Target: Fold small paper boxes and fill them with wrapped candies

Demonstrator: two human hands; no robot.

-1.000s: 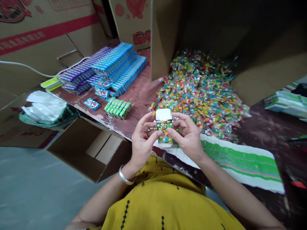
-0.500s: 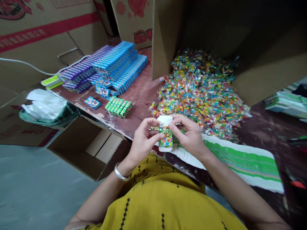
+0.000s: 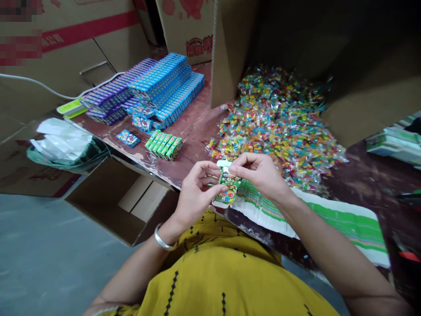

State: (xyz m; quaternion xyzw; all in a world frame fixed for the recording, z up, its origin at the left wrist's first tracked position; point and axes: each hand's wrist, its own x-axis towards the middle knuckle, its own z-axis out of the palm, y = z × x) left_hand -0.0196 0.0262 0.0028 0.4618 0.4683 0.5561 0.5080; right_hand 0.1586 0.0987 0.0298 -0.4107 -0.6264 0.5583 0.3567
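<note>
Behind both hands' green carton (image 3: 229, 188), cardboard box (image 3: 355, 66) spills candies (image 3: 279, 127).

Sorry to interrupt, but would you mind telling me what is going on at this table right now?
A person in a yellow top holds a small green box in both hands over the table edge. The left hand grips its side, and the right hand pinches the white top flap. A pile of wrapped candies lies just beyond, flat green cartons lie under the right forearm, and five finished green boxes stand to the left near stacked blue boxes.
</note>
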